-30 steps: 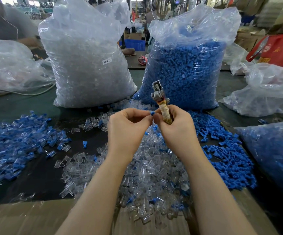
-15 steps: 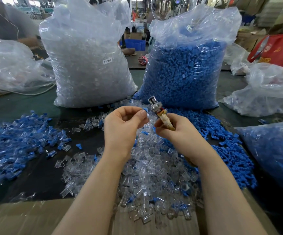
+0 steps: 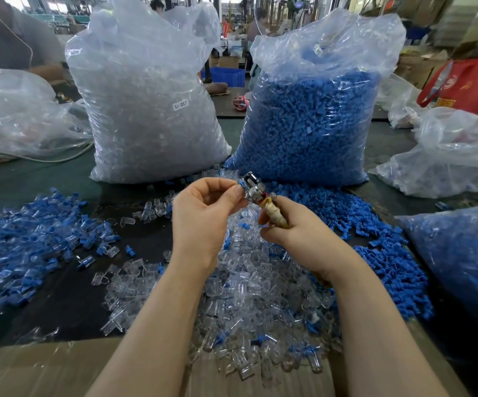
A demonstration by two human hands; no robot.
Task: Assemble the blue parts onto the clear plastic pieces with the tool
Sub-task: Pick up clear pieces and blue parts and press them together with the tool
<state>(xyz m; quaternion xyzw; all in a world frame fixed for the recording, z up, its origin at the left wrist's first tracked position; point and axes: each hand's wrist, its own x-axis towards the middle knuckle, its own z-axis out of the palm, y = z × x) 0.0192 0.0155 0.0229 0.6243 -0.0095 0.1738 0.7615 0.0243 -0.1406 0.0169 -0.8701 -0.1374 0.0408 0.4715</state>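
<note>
Dark tabletop [image 3: 60, 296] strewn with clear pieces [image 3: 255, 296], left hand [image 3: 203, 219] pinching a half-hidden blue part [image 3: 242, 184] against the tool [image 3: 256, 196], right hand [image 3: 298, 233] gripping the tool's wrapped handle.

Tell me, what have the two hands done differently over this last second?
The right hand tipped the tool from upright to leaning left, its metal head now at the left hand's fingertips. The hands parted briefly, then closed up again. The left hand went on pinching a small blue part, now against the tool head. The two big bags and the loose piles stayed put.
</note>
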